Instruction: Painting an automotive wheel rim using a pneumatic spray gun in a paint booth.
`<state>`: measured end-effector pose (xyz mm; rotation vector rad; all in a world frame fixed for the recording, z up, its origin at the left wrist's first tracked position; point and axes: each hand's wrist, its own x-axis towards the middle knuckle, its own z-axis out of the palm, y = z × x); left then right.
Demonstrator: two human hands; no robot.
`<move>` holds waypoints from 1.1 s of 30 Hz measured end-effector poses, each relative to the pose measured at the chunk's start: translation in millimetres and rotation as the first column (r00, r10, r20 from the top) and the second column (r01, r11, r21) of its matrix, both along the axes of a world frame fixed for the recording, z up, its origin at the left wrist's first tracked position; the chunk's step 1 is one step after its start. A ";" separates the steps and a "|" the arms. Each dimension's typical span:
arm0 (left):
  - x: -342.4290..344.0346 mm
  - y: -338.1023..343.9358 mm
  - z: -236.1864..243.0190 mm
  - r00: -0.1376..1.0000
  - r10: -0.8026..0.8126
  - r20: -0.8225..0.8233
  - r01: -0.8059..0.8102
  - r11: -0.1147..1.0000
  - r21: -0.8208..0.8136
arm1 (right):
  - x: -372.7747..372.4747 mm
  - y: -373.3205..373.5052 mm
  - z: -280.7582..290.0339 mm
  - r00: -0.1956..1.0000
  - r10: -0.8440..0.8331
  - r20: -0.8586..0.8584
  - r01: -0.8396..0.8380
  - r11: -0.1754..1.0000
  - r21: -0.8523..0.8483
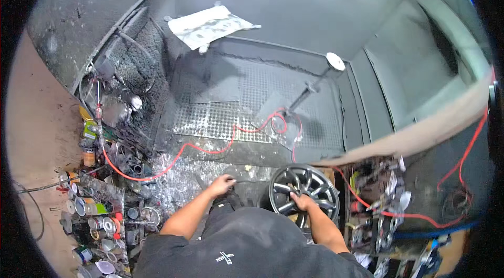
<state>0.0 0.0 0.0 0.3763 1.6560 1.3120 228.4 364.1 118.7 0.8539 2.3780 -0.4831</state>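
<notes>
My right hand (301, 201) grips a dark alloy wheel (331, 194) near its hub, with the fingers over the inner ends of the spokes. The wheel is multi-spoked, with a paler outer lip, and is at my right side. My left hand (223, 185) is off to the left of the wheel, apart from it, fingers drawn together. A thin dark line runs from near its fingertips toward the wheel. Whether the hand holds that line, or something else small, is hidden.
A red hose (173, 165) snakes across the floor. Paint cans (89, 207) crowd shelves at left; a cluttered rack (375, 199) stands at right. Ahead, a grey booth has a stand with a white round top (335, 61) and a white sheet (210, 26) on its wall.
</notes>
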 end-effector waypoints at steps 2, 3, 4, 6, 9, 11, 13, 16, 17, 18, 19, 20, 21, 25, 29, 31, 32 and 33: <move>45.1 48.3 -2.8 0.981 0.128 0.146 -0.108 0.984 -0.139 | -18.1 -1.8 42.2 0.983 -0.125 0.135 0.142 0.983 -0.119; -81.5 26.5 20.3 0.970 0.221 0.096 -0.192 0.950 -0.245 | -155.0 -29.5 32.8 1.000 -0.025 -0.001 0.024 0.987 -0.161; -90.9 56.4 33.0 0.890 0.343 0.302 -0.264 0.925 -0.274 | -197.3 -24.3 60.6 0.999 0.025 0.022 -0.023 0.995 -0.094; -132.7 113.7 103.0 0.715 0.363 0.598 -0.251 0.931 -0.266 | -282.8 -5.0 155.1 0.992 0.106 -0.070 -0.117 0.974 -0.193; -169.9 175.6 97.0 0.450 0.094 0.888 -0.636 0.732 0.244 | -338.6 -4.0 245.0 0.923 0.362 -0.132 -0.362 0.932 0.022; -192.3 212.2 95.5 0.476 0.066 0.877 -0.580 0.773 0.256 | -361.0 4.7 291.3 0.861 0.475 -0.182 -0.465 0.880 0.098; -243.1 269.8 110.1 0.515 0.046 0.856 -0.544 0.789 0.285 | -369.0 20.2 329.6 0.706 0.628 -0.328 -0.483 0.765 0.426; -314.5 301.8 106.1 0.548 0.071 0.833 -0.565 0.767 0.306 | -377.8 76.1 420.2 0.451 0.538 -0.712 -0.280 0.843 0.460; -331.3 335.6 112.8 0.563 0.075 0.823 -0.567 0.760 0.318 | -375.9 115.2 426.9 0.338 0.626 -0.702 -0.015 0.750 0.661; -357.1 360.2 116.5 0.579 0.076 0.812 -0.571 0.749 0.337 | -377.6 164.3 433.0 0.193 0.541 -0.819 0.167 0.804 0.570; -370.1 386.2 117.7 0.594 0.070 0.802 -0.569 0.741 0.356 | -373.2 211.9 428.6 0.155 0.435 -0.887 0.292 0.838 0.461; -357.1 411.7 124.9 0.597 0.067 0.799 -0.575 0.730 0.368 | -360.6 272.8 425.5 0.141 0.312 -0.939 0.220 0.915 0.337; -361.9 422.4 132.1 0.604 0.060 0.794 -0.573 0.726 0.381 | -346.9 318.1 411.0 0.002 -0.131 -0.991 -0.006 0.991 -0.131; -415.1 497.4 155.7 0.668 0.122 0.734 -0.580 0.703 0.412 | -386.7 440.9 329.9 0.247 -0.792 -0.559 -0.740 0.219 -0.636; -446.3 560.5 176.7 0.688 0.224 0.691 -0.614 0.686 0.390 | -418.2 515.3 286.9 0.162 -0.892 -0.421 -0.533 0.280 -0.798; -445.9 563.8 171.9 0.699 0.263 0.665 -0.620 0.688 0.379 | -424.2 540.2 261.5 0.153 -0.909 -0.387 -0.420 0.295 -0.858; -442.4 563.7 168.9 0.703 0.283 0.652 -0.622 0.689 0.372 | -426.8 549.8 246.6 0.163 -0.927 -0.337 -0.393 0.252 -0.884; -444.0 564.3 167.9 0.707 0.310 0.635 -0.628 0.688 0.363 | -436.2 552.5 232.1 0.225 -0.934 -0.276 -0.411 0.166 -0.896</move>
